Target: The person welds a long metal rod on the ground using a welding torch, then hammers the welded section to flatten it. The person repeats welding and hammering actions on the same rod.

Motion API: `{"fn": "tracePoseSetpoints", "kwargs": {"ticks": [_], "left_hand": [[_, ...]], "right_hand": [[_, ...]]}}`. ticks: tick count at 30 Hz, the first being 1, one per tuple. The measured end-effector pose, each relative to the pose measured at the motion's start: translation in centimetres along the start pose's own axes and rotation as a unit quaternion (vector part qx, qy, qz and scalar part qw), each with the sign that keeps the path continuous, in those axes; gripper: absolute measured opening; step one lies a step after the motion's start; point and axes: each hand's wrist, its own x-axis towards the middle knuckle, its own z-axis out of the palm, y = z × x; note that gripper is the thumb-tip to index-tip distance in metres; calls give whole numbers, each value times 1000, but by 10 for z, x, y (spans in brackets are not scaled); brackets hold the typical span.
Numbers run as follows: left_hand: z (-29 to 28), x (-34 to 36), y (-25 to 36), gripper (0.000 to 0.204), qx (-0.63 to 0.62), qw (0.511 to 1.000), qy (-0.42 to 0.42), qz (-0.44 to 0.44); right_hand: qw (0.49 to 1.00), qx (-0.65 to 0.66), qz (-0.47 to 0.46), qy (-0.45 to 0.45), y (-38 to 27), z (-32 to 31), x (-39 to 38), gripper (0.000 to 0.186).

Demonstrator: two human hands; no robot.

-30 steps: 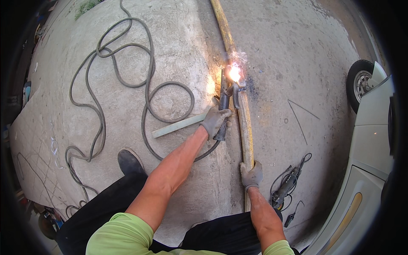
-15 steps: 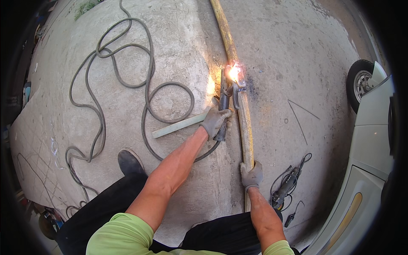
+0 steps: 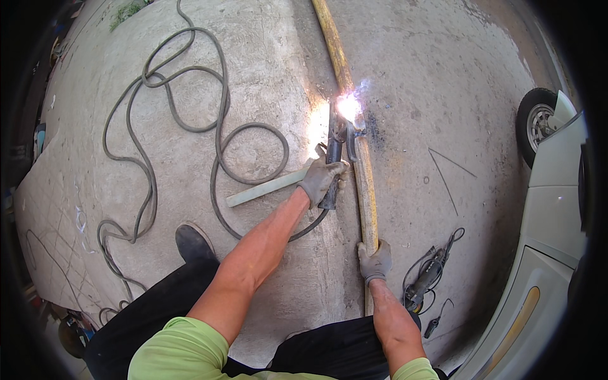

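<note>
My gloved left hand is closed around a black welding electrode holder whose cable trails from its lower end. At its top, a bright white-violet arc glares against a worn yellow metal pole and hides the joint there. Just below the glare, a dark metal clamp-like piece sits against the pole. My gloved right hand wraps around the pole's nearer part. A pale green flat strip reaches to my left hand; whether it is held or lies beneath cannot be made out.
Looped dark cable spreads over the concrete on the left. At the right lie thin rods and an angle grinder with its cord. A pale vehicle with a wheel stands along the right edge. My shoe is at left.
The arc has turned from orange-white to a brighter white-violet with wisps of smoke, and the glow on the concrete beside it is stronger. Both hands stay nearly in place.
</note>
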Motion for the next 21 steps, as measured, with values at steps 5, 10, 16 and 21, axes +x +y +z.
{"fn": "tracePoseSetpoints", "kwargs": {"ticks": [5, 10, 16, 21], "left_hand": [[-1, 1, 0, 18, 43, 999, 22, 15], [1, -1, 3, 18, 25, 999, 16, 14], [-1, 4, 4, 19, 21, 999, 26, 11], [-7, 9, 0, 21, 15, 1000, 3, 18]], "right_hand": [[1000, -3, 4, -6, -3, -1, 0, 70], [1000, 2, 0, 0, 1, 0, 0, 70], [1000, 2, -7, 2, 2, 1, 0, 70], [1000, -1, -10, 4, 3, 2, 1, 70]]}}
